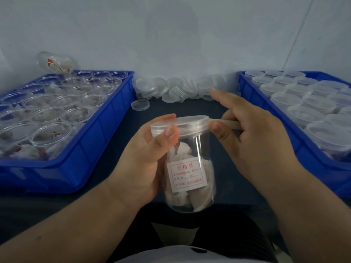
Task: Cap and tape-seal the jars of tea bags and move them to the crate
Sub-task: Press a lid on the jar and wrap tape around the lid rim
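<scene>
Dark table point(176, 108), pale wall point(171, 35), blue crates point(91, 154)

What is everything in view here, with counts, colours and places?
held jar: one, clear, tea bags inside, centre
lid: one, translucent, on the held jar
tape strip: one, pale, at the lid's rim
label: one, white with red print, on the held jar
left crate: one, blue, left, holding open jars
right crate: one, blue, right, holding capped jars
loose lids: a pile, translucent, along the wall
tilted jar: one, clear, atop the left crate's far jars
table: one, dark, under everything
left hand: grips the held jar
right hand: pinches the tape strip
</scene>
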`<state>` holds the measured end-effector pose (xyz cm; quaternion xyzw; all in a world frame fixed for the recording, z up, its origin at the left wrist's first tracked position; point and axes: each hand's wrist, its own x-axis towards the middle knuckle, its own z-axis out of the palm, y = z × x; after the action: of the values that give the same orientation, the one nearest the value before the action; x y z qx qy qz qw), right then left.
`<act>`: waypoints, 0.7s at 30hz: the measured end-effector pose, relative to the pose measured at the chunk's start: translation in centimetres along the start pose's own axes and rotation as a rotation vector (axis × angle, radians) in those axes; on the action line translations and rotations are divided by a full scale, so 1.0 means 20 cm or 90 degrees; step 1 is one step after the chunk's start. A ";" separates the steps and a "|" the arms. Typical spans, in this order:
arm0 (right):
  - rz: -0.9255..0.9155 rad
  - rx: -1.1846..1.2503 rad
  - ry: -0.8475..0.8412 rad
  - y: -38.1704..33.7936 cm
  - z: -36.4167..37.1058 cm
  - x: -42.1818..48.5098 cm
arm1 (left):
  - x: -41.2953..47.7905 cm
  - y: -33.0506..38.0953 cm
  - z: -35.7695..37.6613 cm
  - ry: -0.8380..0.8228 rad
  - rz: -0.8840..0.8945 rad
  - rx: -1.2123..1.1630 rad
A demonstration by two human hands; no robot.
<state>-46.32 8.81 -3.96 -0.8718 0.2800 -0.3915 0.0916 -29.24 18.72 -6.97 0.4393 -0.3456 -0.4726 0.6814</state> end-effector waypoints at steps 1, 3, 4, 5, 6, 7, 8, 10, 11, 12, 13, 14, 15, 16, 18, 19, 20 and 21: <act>-0.002 -0.006 0.015 0.00 0.00 -0.01 | 0.00 0.00 0.00 -0.005 -0.012 -0.008; -0.008 -0.016 0.040 -0.01 0.01 -0.02 | 0.01 0.00 0.00 -0.006 -0.034 -0.004; -0.012 -0.026 0.047 -0.01 0.01 -0.02 | 0.01 0.00 0.00 0.002 -0.038 0.003; -0.016 -0.040 0.054 -0.02 0.01 -0.02 | 0.01 0.00 -0.01 0.013 -0.039 0.014; -0.018 -0.060 0.064 -0.02 0.01 -0.02 | 0.01 0.00 -0.01 0.025 -0.034 0.029; -0.020 -0.083 0.073 -0.03 0.01 -0.02 | 0.00 0.00 -0.01 0.035 -0.022 0.053; -0.021 -0.104 0.075 -0.04 0.01 -0.02 | 0.00 -0.01 0.00 0.042 -0.008 0.087; -0.024 -0.131 0.050 -0.07 0.01 -0.03 | 0.00 -0.02 0.00 0.057 0.016 0.170; -0.023 -0.134 0.022 -0.07 0.00 -0.03 | 0.00 -0.02 0.01 0.066 0.021 0.199; -0.012 -0.125 -0.013 -0.08 -0.01 -0.03 | 0.00 -0.02 0.01 0.075 0.021 0.215; 0.011 -0.101 -0.050 -0.08 -0.03 -0.02 | 0.01 -0.02 0.00 0.083 0.018 0.220; 0.037 -0.059 -0.084 -0.07 -0.05 -0.01 | 0.01 -0.01 0.00 0.093 0.012 0.217; 0.058 -0.007 -0.110 -0.05 -0.08 0.00 | 0.01 -0.01 0.00 0.101 0.003 0.205; 0.070 0.042 -0.124 -0.03 -0.11 0.00 | 0.01 -0.01 -0.01 0.103 -0.010 0.181; 0.064 0.108 -0.129 -0.01 -0.16 0.01 | 0.01 -0.01 -0.01 0.097 -0.038 0.126; 0.054 0.132 -0.127 -0.01 -0.18 0.01 | 0.01 0.00 -0.01 0.096 -0.051 0.103; 0.046 0.151 -0.121 -0.01 -0.18 0.01 | 0.02 0.00 -0.01 0.099 -0.060 0.083; 0.043 0.165 -0.111 0.00 -0.18 0.00 | 0.02 -0.01 -0.01 0.103 -0.067 0.066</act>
<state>-48.97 9.04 -1.39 -0.8734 0.2474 -0.3436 0.2406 -28.93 18.36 -7.15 0.5283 -0.2898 -0.4519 0.6578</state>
